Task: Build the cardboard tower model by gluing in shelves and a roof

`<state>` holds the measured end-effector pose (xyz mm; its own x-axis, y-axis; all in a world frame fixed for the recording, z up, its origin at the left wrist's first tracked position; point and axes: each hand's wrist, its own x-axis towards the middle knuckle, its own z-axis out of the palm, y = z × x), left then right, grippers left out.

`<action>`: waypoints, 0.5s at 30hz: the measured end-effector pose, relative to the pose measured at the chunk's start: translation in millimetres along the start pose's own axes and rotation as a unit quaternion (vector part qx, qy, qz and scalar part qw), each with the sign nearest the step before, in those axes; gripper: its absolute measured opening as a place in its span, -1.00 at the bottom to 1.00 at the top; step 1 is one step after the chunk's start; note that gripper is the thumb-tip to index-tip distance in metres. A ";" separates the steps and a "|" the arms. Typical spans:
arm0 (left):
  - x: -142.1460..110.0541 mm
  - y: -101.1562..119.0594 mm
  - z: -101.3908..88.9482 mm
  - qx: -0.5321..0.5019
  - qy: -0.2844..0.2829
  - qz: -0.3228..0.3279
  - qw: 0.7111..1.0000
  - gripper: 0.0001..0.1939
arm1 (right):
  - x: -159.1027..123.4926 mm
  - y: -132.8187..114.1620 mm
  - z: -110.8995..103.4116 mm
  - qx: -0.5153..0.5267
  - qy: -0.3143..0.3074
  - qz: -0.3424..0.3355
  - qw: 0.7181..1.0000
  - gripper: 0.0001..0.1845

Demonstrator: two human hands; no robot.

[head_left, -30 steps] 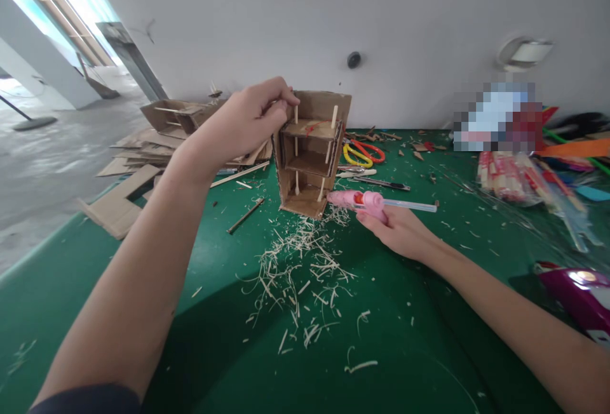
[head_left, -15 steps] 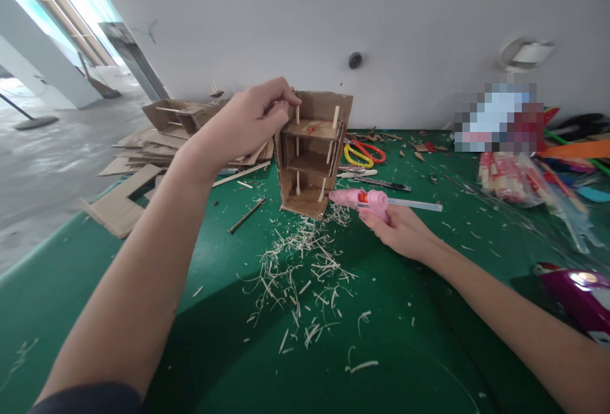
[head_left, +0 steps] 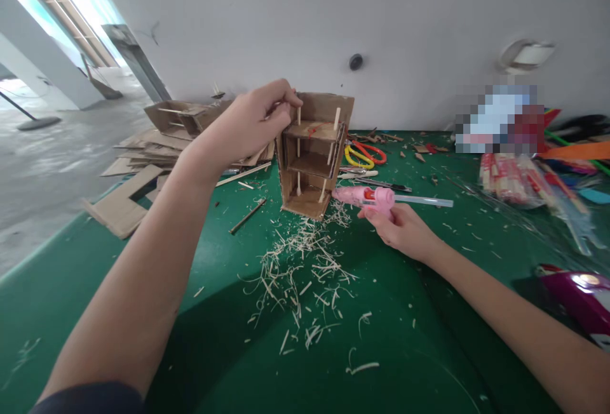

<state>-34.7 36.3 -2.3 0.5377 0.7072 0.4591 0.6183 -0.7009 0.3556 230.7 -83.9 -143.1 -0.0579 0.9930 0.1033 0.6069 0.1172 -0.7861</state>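
Observation:
A small cardboard shelf with three tiers stands upright on the green table, pale wooden sticks rising at the front of its tiers. My left hand grips its upper left side, fingers closed at the top edge; part of that side is hidden behind the hand. A pink glue gun is held in my right hand, fingers wrapped round its handle. Its nozzle points left at the lower right edge of the shelf, by the foot of a stick. From the gun's back end sticks out a clear glue stick.
Wood shavings litter the green table before the shelf. Behind lie scissors and a craft knife. Cardboard pieces and another cardboard structure are at left. Packaged sticks and a purple object are at right.
My right hand and the glue gun have shifted slightly right, the nozzle drawing a little back from the shelf's corner. My left hand keeps its hold on the shelf.

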 end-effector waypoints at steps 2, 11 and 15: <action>-1.6 1.8 -2.1 0.006 -0.001 0.036 0.999 -0.74 | -0.3 2.3 0.4 0.018 -0.001 -0.003 1.000 -0.48; -6.7 13.1 2.6 0.009 -0.005 0.064 0.998 -0.56 | -2.6 -0.4 -0.5 0.055 -0.013 -0.002 0.998 -0.49; -9.0 19.0 -1.1 -0.058 -0.054 0.077 0.994 -0.46 | -2.6 -0.6 -0.3 0.056 -0.009 -0.005 0.998 -0.49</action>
<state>-28.3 16.5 1.2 0.6829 0.5916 0.4285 0.4570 -0.8037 0.3812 230.7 -86.6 -142.8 -0.0776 0.9918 0.1015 0.5145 0.1270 -0.8480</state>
